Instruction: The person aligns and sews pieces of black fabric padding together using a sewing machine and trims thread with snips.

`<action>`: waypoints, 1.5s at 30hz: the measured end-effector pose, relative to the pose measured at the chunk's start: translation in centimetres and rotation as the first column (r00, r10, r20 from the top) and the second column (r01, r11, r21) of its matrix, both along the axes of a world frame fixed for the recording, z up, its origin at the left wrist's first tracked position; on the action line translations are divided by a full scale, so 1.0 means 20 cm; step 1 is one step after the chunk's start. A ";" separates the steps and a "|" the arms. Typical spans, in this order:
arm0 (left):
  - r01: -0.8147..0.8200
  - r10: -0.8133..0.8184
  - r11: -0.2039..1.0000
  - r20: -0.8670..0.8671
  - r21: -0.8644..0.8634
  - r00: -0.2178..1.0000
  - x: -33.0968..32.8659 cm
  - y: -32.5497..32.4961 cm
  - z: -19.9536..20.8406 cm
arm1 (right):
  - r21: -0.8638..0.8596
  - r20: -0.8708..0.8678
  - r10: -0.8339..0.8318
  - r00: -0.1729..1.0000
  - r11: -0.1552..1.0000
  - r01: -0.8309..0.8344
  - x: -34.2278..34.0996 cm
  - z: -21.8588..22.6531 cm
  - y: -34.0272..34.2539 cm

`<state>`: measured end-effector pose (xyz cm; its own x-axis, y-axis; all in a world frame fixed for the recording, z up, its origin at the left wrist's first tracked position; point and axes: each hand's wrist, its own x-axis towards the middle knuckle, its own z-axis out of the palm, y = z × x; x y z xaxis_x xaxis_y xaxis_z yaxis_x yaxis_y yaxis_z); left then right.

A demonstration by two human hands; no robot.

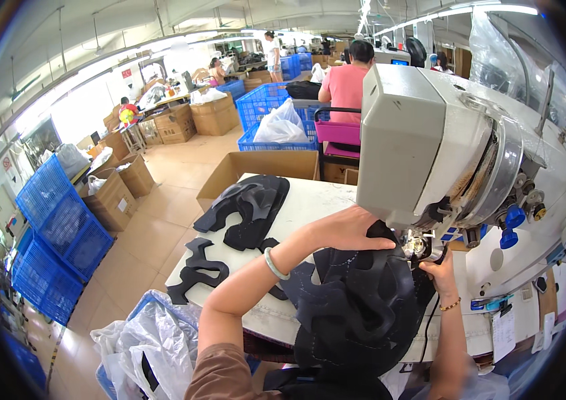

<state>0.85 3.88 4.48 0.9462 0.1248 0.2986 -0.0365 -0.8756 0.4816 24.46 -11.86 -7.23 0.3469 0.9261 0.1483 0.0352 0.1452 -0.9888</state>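
Across the front of the table drapes a bulky dark fabric piece [356, 300] with stitched panels and wavy overlays. Its upper edge runs under the head of a sewing machine [403, 147], by the shiny metal needle area [417, 245]. My left hand [353, 229] lies on the fabric left of the needle, thumb stretched out; the machine head hides its fingertips. On the needle's right, my right hand [439, 272] pinches the fabric's edge, its fingers partly hidden. Dark wavy cut pieces [249, 207] are stacked on the white tabletop [326, 192], beside a loose wavy piece [199, 270].
An open cardboard box [263, 163] adjoins the table's far edge. Plastic bags [156, 340] fill a blue basket at the lower left. Blue crates [63, 220] stand on the left. Ahead, a person in pink [346, 87] sits with their back to me.
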 end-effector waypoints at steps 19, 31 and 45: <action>-0.091 0.091 0.996 0.006 0.009 0.996 0.03 -0.01 -0.02 | 0.148 0.098 0.040 0.994 0.987 -0.055 -0.09 0.16 -0.01; -0.189 0.190 0.981 -0.027 0.037 0.981 0.01 -0.06 0.01 | 0.131 -0.054 0.109 0.993 0.986 -0.102 -0.04 0.06 0.01; -0.182 0.183 0.982 -0.035 0.051 0.982 0.02 -0.05 0.00 | 0.159 0.071 0.106 0.992 0.980 -0.116 -0.05 0.13 0.00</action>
<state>1.26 2.85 4.50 0.9199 0.2829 0.2716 0.1440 -0.8879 0.4370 23.51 -11.81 -4.58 0.2290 0.9200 0.3181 0.0705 0.3103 -0.9480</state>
